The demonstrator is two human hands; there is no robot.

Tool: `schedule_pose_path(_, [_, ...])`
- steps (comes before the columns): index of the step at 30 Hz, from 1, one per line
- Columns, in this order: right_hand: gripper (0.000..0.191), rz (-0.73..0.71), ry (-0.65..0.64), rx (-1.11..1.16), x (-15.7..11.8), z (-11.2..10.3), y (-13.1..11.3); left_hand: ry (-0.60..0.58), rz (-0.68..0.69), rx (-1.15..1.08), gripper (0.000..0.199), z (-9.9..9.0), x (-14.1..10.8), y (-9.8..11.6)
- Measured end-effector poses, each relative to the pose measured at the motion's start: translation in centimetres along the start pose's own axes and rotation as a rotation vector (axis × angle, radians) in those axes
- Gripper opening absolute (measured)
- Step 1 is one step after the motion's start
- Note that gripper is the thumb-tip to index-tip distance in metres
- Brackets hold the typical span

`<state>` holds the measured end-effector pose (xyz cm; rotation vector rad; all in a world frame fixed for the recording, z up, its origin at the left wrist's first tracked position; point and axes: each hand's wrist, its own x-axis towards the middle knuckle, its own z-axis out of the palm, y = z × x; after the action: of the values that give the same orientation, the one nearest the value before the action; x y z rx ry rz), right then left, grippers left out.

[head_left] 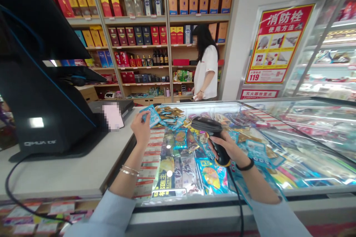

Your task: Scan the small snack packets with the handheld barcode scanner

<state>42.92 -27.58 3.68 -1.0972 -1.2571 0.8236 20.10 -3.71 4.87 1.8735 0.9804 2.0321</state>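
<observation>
A small blue packet [153, 117] is pinched between the fingers of my left hand [141, 127], above the left end of the freezer's glass top. My right hand [228, 145] is wrapped round the grip of a black barcode scanner [209, 126], whose head points left toward the packets. Beside my left hand, on the glass, lies a pile of blue and gold packets [171, 115]. More blue packets [257, 152] are spread on the glass to the right of the scanner, partly behind my right hand and wrist. The scanner's cable hangs down in front of the freezer.
A black checkout terminal [52, 118] stands on the white counter [75, 172] at left, near a phone-like pink item [112, 115]. The glass-topped freezer [191, 200] holds bagged goods. Beyond it, a person in a white shirt [207, 70] stands by shelves of boxes [139, 35].
</observation>
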Motion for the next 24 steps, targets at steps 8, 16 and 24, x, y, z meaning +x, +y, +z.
schedule_pose_path(8, [0.037, 0.021, -0.095, -0.100, -0.20, 0.58, -0.59, -0.035, 0.012, 0.027, 0.016, 0.20, -0.23, -0.02])
schedule_pose_path(16, [0.039, 0.009, -0.082, -0.087, -0.30, 0.40, -0.59, -0.026, 0.013, 0.014, 0.017, 0.46, -0.44, -0.18])
schedule_pose_path(24, [0.037, 0.013, -0.057, -0.049, -0.31, 0.16, -0.17, -0.026, 0.015, 0.008, 0.016, 0.44, -0.53, -0.04])
